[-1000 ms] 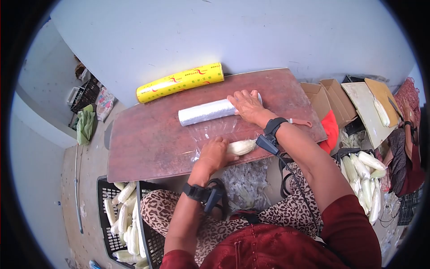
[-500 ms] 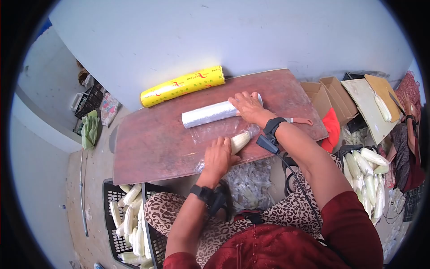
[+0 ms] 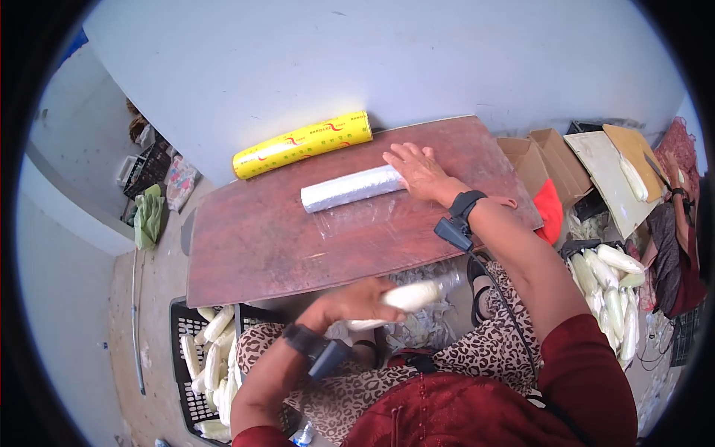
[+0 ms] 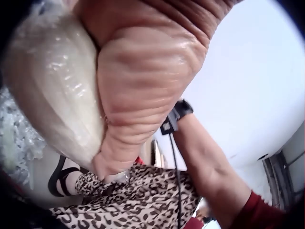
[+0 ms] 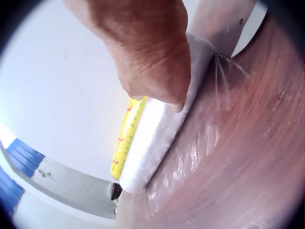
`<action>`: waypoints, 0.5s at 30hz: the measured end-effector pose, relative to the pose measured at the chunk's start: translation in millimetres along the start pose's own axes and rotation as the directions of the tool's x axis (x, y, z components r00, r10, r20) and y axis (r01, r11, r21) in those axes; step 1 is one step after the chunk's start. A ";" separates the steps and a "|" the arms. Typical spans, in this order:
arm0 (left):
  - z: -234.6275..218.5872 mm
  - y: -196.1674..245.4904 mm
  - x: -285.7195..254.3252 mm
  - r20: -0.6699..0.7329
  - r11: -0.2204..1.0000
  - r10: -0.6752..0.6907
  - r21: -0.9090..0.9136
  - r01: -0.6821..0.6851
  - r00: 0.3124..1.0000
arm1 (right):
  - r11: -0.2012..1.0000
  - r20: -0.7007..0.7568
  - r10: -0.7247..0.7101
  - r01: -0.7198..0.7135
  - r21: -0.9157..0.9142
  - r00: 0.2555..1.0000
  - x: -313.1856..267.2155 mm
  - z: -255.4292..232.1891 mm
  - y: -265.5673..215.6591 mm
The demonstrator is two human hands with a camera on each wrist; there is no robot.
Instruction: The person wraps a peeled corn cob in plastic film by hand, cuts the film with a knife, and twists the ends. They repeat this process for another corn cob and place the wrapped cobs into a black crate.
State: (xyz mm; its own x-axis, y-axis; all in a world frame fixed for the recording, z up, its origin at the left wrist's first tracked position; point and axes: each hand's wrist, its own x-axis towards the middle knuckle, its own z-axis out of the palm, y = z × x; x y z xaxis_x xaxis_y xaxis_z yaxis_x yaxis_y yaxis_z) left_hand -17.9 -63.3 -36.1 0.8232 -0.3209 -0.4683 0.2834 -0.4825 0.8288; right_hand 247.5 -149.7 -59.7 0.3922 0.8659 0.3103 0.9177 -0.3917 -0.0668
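In the head view my left hand [image 3: 357, 301] grips an ear of corn [image 3: 414, 296] below the table's front edge, above my lap. Clear film shines on the ear's surface in the left wrist view, where the pale ear [image 4: 57, 90] lies against my palm and thumb. My right hand [image 3: 423, 174] rests with fingers spread on the right end of a roll of cling film [image 3: 346, 191]. A loose sheet of film [image 5: 198, 148] stretches from the roll over the tabletop in the right wrist view.
A yellow printed roll [image 3: 302, 145] lies along the back of the brown table [image 3: 246, 246]. Black crates of corn [image 3: 177, 350] stand at lower left and right. Film scraps lie below the table. Cardboard boxes [image 3: 547, 167] and another person's arm [image 3: 681, 216] are at right.
The left hand rolled the corn up in film on the table, then carried it off the front edge toward the lap. The right hand stayed at the roll, its fingers spreading and shifting slightly right.
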 end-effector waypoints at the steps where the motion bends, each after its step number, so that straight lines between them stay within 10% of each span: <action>1: -8.8 4.1 -6.9 -0.055 0.991 0.020 -0.132 -0.027 0.998 | 0.997 -0.038 0.042 -0.039 0.059 0.998 -1.7 -7.2 2.8; 4: -23.1 18.3 -28.4 -0.152 0.729 0.042 -0.671 -0.135 0.987 | 0.839 0.052 0.232 -0.227 0.495 0.971 -2.5 -30.1 20.4; 6: -33.0 18.4 -28.4 -0.219 0.549 0.221 -0.777 -0.307 0.950 | 0.259 0.408 0.224 -0.458 0.851 0.885 -4.8 -50.5 36.3; 9: -37.1 24.9 -24.9 -0.271 0.334 0.352 -0.858 -0.391 0.896 | -0.216 0.450 -0.023 -0.444 0.870 0.893 -32.2 -85.7 27.5; 15: -26.6 36.5 -17.9 -0.179 0.390 0.353 -0.864 -0.319 0.918 | -0.403 0.382 -0.148 -0.409 0.819 0.912 -55.4 -127.8 -26.7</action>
State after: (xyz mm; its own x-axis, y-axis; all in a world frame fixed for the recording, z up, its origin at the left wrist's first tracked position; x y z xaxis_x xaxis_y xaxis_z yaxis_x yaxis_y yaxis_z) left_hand -9.2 -53.5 10.7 0.9443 -0.3186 -0.0829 0.2733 0.6182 0.7370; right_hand 193.2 -227.0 46.1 0.2467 0.9666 -0.0698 -0.4777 0.0586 -0.8765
